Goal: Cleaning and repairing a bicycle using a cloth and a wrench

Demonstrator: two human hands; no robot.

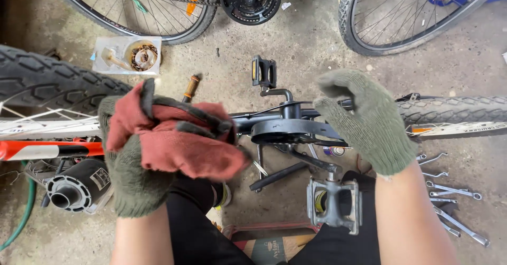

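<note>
**Gloved hands over a bicycle crank, rag in the left**

Over a bare concrete floor [296,48], two hands in green knit gloves are hovering above a bicycle lying on its side. Left hand [138,159] is clutching a crumpled red rag [177,138], fingers curled tight and pinching the cloth into a bunch. Right hand [367,120] is holding nothing; its fingers are bent loosely inward, just above the round black chainring guard [288,130], and whether they are touching it cannot be told.

Between the hands, the black crank is sitting in open view. One pedal [263,73] is sticking up beyond it, and a grey metal pedal [334,204] is lying nearer the body, over dark trousers. A knobby tyre [50,80] is closing off the left edge, and another tyre [454,109] is running out to the right edge. Wrenches [454,201] are lying scattered at lower right, well apart from the rag. Two more wheels are leaning in along the top edge, with clear concrete between them.
</note>
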